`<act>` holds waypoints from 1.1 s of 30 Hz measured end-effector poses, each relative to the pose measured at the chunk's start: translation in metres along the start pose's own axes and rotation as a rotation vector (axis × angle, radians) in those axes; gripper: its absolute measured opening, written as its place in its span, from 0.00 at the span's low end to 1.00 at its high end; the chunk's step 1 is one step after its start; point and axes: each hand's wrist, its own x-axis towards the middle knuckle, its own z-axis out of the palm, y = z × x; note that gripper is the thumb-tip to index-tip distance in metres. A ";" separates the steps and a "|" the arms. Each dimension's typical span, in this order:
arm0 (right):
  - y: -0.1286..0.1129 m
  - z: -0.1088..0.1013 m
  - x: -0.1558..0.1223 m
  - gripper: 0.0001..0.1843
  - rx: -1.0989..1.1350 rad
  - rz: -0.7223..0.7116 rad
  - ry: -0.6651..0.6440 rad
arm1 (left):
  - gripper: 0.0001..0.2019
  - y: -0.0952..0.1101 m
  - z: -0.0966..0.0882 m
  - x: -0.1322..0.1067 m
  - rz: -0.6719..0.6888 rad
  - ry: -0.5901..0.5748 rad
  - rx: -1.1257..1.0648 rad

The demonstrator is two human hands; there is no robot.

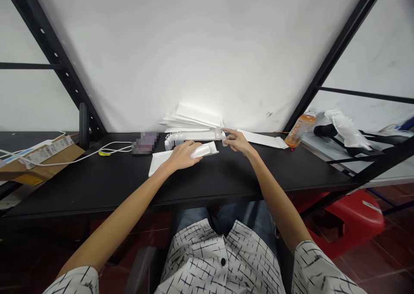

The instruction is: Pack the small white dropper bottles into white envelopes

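Observation:
My left hand (185, 155) is closed around a long, narrow white carton (158, 161). One end sticks out to the left of the palm, and the other, which looks open, points right. Clear plastic tubes (194, 135) lie in a row just behind that hand. My right hand (238, 141) has its fingers bent at the right end of the row. Thumb and fingertips meet a small clear plastic piece (223, 138) there; whether it is part of a tube I cannot tell. Behind the tubes, flat white cartons (197, 114) are piled against the wall.
Another flat white carton (263, 139) lies right of my right hand. An orange drink bottle (300, 129) leans by the right shelf post. On the left are a blurred phone-like item (145, 143), a white cable (111, 150) and a cardboard box (48, 158). A red stool (352, 220) stands below right.

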 end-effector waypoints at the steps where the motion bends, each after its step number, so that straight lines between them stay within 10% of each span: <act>1: -0.001 0.000 0.000 0.38 0.041 -0.001 -0.017 | 0.25 0.000 0.000 0.000 -0.002 -0.004 0.004; 20: -0.001 0.003 0.001 0.35 0.251 -0.018 0.058 | 0.23 -0.004 0.005 0.002 0.016 0.016 0.003; 33: 0.001 0.032 -0.001 0.35 0.205 0.005 -0.130 | 0.22 -0.002 0.005 0.002 -0.002 0.037 0.042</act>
